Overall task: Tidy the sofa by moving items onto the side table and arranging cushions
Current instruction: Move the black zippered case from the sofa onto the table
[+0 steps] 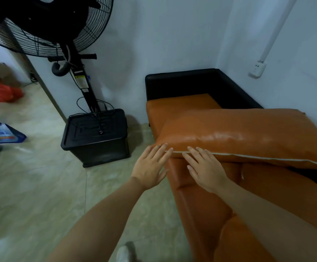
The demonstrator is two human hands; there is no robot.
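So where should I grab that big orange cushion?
Grab the cushion by its near corner, along the white piped edge, coming from the floor side. That corner overhangs the sofa front, right at both hands, so fingers could curl under it.

Black pedestal fan (46,25) beside black bin (95,137); orange bag (2,89) far left.

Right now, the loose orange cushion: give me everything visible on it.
The orange cushion is large, rectangular and plump, in glossy leather-like material with pale piping along its near seam. It lies flat and askew across the sofa seat, its near corner jutting past the seat's front edge and its right end running out of frame. The fingertips of the left hand and right hand, both with fingers straight, touch that near edge.
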